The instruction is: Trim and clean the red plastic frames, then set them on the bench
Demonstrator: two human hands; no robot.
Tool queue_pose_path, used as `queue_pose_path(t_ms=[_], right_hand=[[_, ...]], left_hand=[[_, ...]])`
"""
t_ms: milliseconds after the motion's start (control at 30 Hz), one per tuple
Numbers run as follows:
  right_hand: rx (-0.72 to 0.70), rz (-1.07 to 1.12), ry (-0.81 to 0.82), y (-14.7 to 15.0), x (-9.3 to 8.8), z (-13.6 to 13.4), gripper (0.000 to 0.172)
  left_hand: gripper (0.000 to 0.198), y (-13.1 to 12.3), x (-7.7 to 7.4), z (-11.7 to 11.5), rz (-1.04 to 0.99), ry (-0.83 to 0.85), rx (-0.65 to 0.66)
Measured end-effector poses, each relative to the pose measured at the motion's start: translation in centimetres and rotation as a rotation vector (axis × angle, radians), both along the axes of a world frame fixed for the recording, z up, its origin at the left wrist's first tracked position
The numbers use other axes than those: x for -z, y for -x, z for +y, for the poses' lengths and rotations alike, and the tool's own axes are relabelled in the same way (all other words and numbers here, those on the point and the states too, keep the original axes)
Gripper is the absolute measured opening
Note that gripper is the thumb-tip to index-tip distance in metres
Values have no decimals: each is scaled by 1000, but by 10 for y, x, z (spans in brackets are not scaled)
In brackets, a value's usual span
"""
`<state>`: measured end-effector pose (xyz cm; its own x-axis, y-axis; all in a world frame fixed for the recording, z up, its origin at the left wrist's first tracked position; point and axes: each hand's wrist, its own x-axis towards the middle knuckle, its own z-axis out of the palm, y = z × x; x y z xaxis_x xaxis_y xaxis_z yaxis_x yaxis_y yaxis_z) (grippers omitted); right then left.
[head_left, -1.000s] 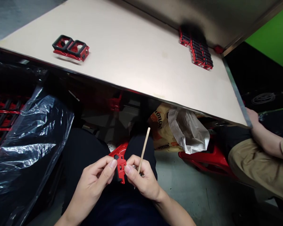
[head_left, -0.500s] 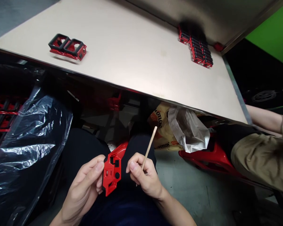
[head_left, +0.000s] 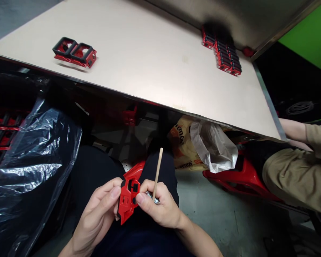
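Above the person's lap (head_left: 152, 237), the left hand (head_left: 96, 214) has its fingers and thumb closed on a red plastic part (head_left: 127, 200). The right hand's fingers (head_left: 160, 203) curl shut around a thin wooden stick (head_left: 157, 171), its thumb touching the part. Farther off, 2 joined red-and-black frames (head_left: 74, 53) lie on the surface (head_left: 149, 64).

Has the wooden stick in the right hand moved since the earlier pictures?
Yes, the wooden stick has swung left, its tip now farther from the white plastic bag.
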<state>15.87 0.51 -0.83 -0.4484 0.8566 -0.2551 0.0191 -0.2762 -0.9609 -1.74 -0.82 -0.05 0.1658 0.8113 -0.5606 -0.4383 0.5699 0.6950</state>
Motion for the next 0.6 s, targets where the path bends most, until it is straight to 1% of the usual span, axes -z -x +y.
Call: queue_pose_path(t_ms=[67,133,200,233,267,367,433,500,533,600], right_hand=[[-1,-7,-11,0,-2,1,33],[3,-21,-23,0,-4,2,32],[2,-39,-19,1,-4,2,34],[-1,-47,-10,1,-4,2,36],[-5,-50,-1,1,-3,2,39],[-23,13,-5,0,2,1,47],[-34,91,-18,-2,5,1,48],[-40,125,-19,-6,8,2,47],[-40,105,-23,-8,9,3,46],[-34,-27,-76,-11,11,5,39]], left_hand=[[40,2,5,0,-6,-66,32],[34,5,9,1,45,-164,71],[33,8,10,1,131,-249,114],[33,9,10,1,161,-262,127],[32,10,9,1,167,-245,138],[31,11,7,1,86,-112,145],[31,10,5,1,47,-71,137],[30,8,3,1,49,-61,104],[29,6,1,1,56,-61,96],[29,3,-4,2,75,-50,76]])
